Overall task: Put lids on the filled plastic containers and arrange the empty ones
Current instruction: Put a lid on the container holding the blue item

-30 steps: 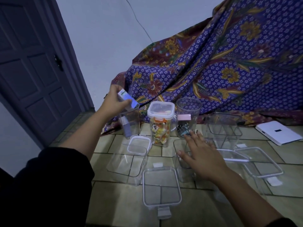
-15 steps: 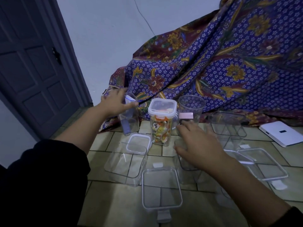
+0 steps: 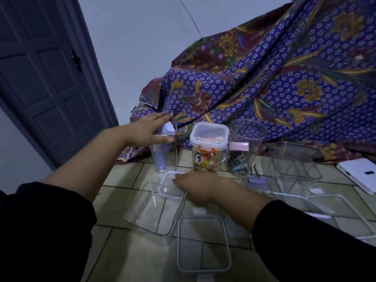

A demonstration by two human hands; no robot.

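My left hand (image 3: 149, 130) rests on the rim of a tall clear container (image 3: 165, 148) that holds blue-white packets and has no lid. My right hand (image 3: 200, 187) lies on a small square lid (image 3: 169, 185) that sits on the corner of an empty rectangular container (image 3: 151, 211); whether the fingers grip the lid is hard to tell. Beside the open container stands a lidded container of colourful sweets (image 3: 207, 147). A round open container (image 3: 245, 147) with small items stands to its right. A large flat lid (image 3: 203, 242) lies near me.
More empty clear containers (image 3: 296, 159) and lids (image 3: 337, 208) lie on the tiled floor at right. A white flat box (image 3: 360, 176) sits at far right. A purple patterned cloth (image 3: 274, 78) drapes behind; a dark door (image 3: 40, 78) is at left.
My right hand moved left from the container in the middle to the small square lid. My left hand came down onto the tall container's rim, with the blue packet now inside it.
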